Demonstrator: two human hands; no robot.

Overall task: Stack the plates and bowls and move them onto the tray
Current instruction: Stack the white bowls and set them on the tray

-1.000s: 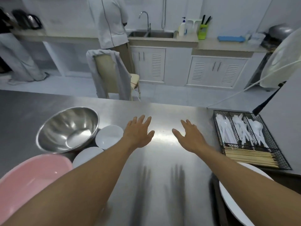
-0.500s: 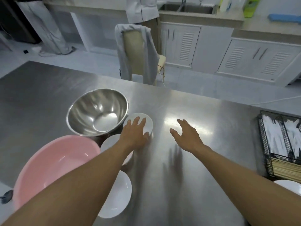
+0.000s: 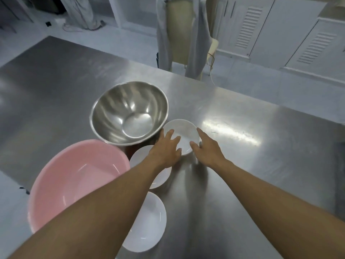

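Three white bowls stand in a row on the steel table (image 3: 261,146). The farthest, a small white bowl (image 3: 183,132), sits between my hands. My left hand (image 3: 164,149) lies with spread fingers over its left rim. My right hand (image 3: 207,148) touches its right rim, thumb at the near edge and forefinger along the side. The bowl still rests on the table. A second white bowl (image 3: 139,157) is partly hidden under my left wrist. The third white bowl (image 3: 149,225) is nearest me. No tray shows in this view.
A large steel mixing bowl (image 3: 130,113) stands just left of the small bowl. A pink plastic basin (image 3: 78,184) sits at the table's near left edge. A chair draped with grey cloth (image 3: 183,34) stands behind the table's far edge, before white cabinets (image 3: 280,34).
My head has tilted down and leftward. Both hands have moved left and closed in on the small white bowl, the right hand coming from the bare table to its right rim.
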